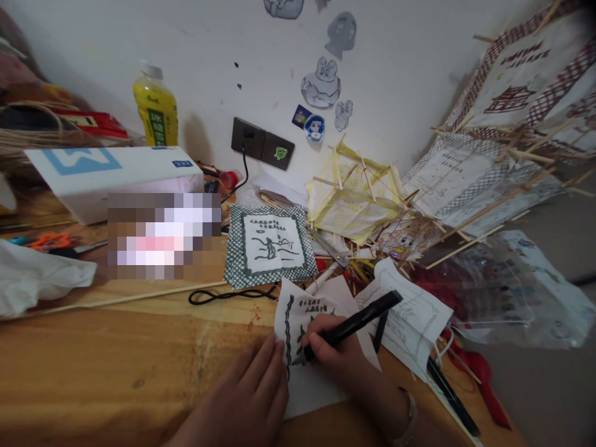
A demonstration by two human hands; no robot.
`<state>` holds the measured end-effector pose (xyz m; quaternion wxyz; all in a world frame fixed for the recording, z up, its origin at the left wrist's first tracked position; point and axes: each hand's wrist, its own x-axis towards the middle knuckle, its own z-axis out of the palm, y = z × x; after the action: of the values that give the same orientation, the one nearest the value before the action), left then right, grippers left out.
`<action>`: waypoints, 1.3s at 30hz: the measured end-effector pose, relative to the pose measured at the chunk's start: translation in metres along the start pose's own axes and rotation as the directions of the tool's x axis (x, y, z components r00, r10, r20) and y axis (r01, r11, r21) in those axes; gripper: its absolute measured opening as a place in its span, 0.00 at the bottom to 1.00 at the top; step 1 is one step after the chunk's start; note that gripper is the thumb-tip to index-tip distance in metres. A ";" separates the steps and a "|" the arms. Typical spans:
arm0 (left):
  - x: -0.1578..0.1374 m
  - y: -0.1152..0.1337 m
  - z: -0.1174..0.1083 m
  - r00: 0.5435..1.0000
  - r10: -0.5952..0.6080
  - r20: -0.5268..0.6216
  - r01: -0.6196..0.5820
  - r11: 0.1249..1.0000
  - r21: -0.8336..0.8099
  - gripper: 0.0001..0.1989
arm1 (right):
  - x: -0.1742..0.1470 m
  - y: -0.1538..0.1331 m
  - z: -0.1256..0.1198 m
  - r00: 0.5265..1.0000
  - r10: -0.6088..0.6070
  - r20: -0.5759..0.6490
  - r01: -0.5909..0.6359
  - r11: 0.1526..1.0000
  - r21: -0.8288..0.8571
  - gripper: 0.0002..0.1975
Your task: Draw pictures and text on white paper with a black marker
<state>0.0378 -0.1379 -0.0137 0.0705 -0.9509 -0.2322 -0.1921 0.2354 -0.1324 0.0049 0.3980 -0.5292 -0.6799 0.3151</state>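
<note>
My right hand [333, 347] grips a thick black marker [358, 320], its tip down on a white sheet of paper [321, 394]. The sheet bears a dark wavy line along its left side, a few handwritten characters at the top and dark strokes in the middle. Flat on the sheet's left edge lies my left hand [254, 388], fingers stretched out and holding nothing. Just beyond the sheet is a finished-looking drawing [274, 245] with a green cross-hatched border. Another sheet with a faint pencil drawing [403, 313] sits to the right.
A white box [116, 171] and a yellow drink bottle [157, 112] stand at the back left. Stick-framed paper lanterns, one yellow [356, 195], crowd the right. A black cord [233, 295], orange-handled scissors [51, 241] and a black pen [451, 397] lie on the wooden table [116, 366].
</note>
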 end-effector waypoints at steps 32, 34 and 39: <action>0.006 -0.006 -0.003 0.999 0.010 0.053 -0.002 0.988 -0.153 0.14 | 0.010 0.019 -0.014 0.944 -0.028 -0.329 0.163 0.907 0.388 0.10; 0.012 -0.016 -0.008 0.987 -0.034 0.158 0.072 0.968 -0.242 0.08 | 0.016 0.005 -0.019 0.916 -0.153 -0.371 0.295 0.884 0.364 0.08; 0.027 -0.045 -0.014 0.939 -0.274 0.208 0.322 0.914 -0.248 0.12 | -0.002 -0.070 -0.034 0.882 -0.353 -0.312 0.442 0.850 0.286 0.12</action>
<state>0.0343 -0.0905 0.0120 -0.1139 -0.9173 -0.3507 -0.1502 0.2324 -0.1505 0.0805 0.6241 -0.3318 -0.6531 0.2718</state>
